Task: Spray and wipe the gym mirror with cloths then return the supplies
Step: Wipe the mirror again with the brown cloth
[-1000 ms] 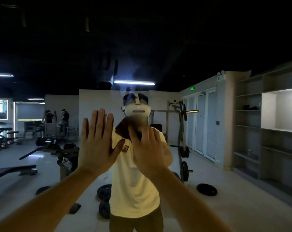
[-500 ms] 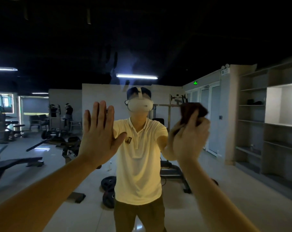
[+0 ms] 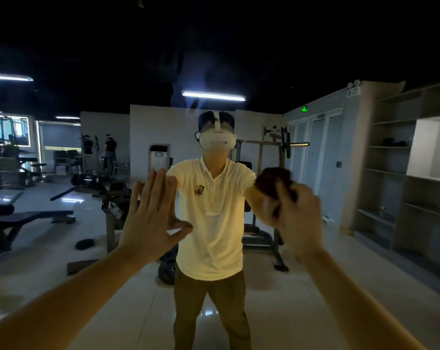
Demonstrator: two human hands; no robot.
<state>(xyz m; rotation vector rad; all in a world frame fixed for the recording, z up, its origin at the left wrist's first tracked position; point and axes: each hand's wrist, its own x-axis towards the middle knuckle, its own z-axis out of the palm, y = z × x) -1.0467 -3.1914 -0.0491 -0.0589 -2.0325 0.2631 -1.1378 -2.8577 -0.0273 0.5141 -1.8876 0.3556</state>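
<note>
Up against the gym mirror (image 3: pixel 239 46), the person stands close with both arms stretched out in front. Their left hand (image 3: pixel 150 213) lies flat on the glass, palm forward. Its fingers (image 3: pixel 161 185) are straight and close together, the thumb is splayed out to the side, and it holds nothing.

Their right hand (image 3: pixel 297 218) is off to the right at about the same height. Its fingers are curled round a dark brownish cloth (image 3: pixel 272 180), bunched into a wad that pokes out above the knuckles and meets the reflected arm at the glass. That hand and the cloth are blurred, so I cannot make out how each finger lies.

The two hands are well apart, with the person's reflection (image 3: pixel 211 218) between them: pale yellow polo shirt, dark trousers, a white headset (image 3: pixel 217 141) over the face. Above the reflected head the glass carries faint hazy streaks (image 3: pixel 201 74), near a reflected ceiling strip light (image 3: pixel 213 96).

Everything else is seen in the mirror:
- a weight rack (image 3: pixel 277 147) with a loaded bar behind the reflection;
- dark benches (image 3: pixel 24 218) on the left;
- weight plates (image 3: pixel 167 271) on the pale tiled floor beside the reflected legs;
- open shelves (image 3: pixel 390 173) along the right wall;
- a green exit sign (image 3: pixel 304 109) above the doors;
- two figures (image 3: pixel 110 147) far back on the left.
</note>
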